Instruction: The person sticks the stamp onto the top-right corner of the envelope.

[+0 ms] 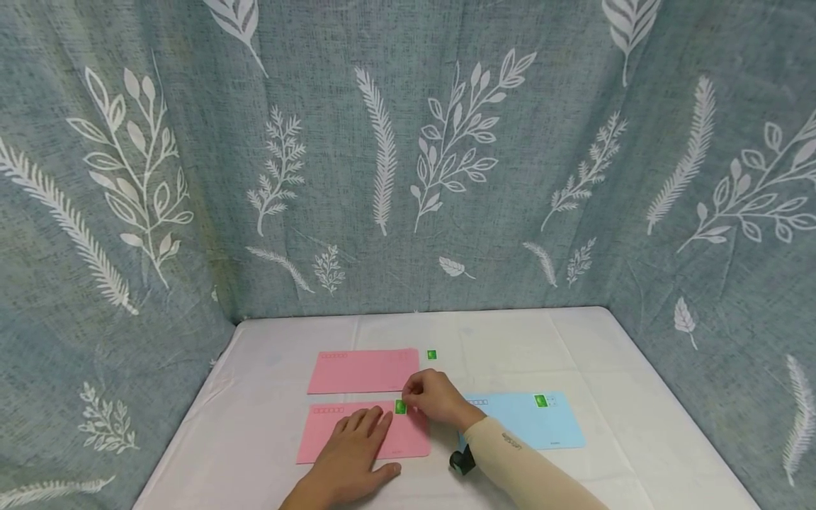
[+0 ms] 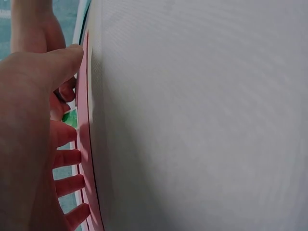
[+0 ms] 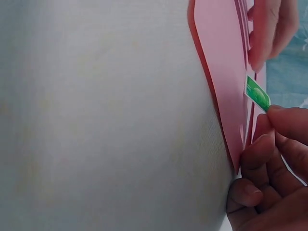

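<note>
A pink envelope lies on the table under my left hand, whose spread fingers rest on it, with the thumb out to the side. At the envelope's upper right part, my right hand pinches a small green stamp between thumb and finger. The right wrist view shows the stamp tilted, its near corner at the fingertips and its far end close to the pink paper. Whether its far edge touches the paper, I cannot tell. In the left wrist view, the fingertips press on the pink envelope.
Behind lies a second pink envelope, with a loose green stamp just to its right. A blue envelope bearing a green stamp lies partly behind the right forearm. A patterned curtain stands behind the white table.
</note>
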`<state>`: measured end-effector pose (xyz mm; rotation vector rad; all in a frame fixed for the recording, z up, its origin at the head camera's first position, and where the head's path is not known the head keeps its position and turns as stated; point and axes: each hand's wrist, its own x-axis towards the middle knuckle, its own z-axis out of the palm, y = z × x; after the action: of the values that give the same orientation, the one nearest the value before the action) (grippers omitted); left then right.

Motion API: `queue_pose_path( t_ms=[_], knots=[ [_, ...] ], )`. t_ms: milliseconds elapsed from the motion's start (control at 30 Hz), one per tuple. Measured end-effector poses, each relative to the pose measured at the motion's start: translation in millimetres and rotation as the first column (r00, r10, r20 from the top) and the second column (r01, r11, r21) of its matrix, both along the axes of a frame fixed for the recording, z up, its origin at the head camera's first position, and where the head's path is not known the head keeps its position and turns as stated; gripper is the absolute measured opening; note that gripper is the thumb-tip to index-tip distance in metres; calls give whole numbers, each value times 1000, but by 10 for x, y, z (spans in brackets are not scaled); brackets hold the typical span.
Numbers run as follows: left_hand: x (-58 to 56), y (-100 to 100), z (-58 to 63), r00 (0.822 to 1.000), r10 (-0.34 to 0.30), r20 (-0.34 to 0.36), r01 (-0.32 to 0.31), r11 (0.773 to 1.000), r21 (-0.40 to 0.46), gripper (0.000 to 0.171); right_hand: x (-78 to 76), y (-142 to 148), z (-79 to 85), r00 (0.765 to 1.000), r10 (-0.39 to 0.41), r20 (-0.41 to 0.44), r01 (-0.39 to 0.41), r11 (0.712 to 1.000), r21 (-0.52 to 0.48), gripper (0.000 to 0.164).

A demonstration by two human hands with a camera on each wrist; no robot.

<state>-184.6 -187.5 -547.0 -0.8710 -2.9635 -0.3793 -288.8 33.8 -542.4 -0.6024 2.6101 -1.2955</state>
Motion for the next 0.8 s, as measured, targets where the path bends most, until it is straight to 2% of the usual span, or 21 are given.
queue_pose_path(
  t_ms=[167,467,800],
  knots=[
    [-9,8,-6,1000,-1,-24,1,1000,4,89,-3,-38,-26,1000,-4,-6,4,1000,20,15],
    [3,22,0,1000,21,5,-21,1000,-24,90,-17,-74,-43,1000,11,-15,-11,998,56,18],
    [-23,27,-54,1000,17,-6,-17,1000,-22,93,-11,-105,-38,997,-14,-73,24,991,132,17]
  ],
)
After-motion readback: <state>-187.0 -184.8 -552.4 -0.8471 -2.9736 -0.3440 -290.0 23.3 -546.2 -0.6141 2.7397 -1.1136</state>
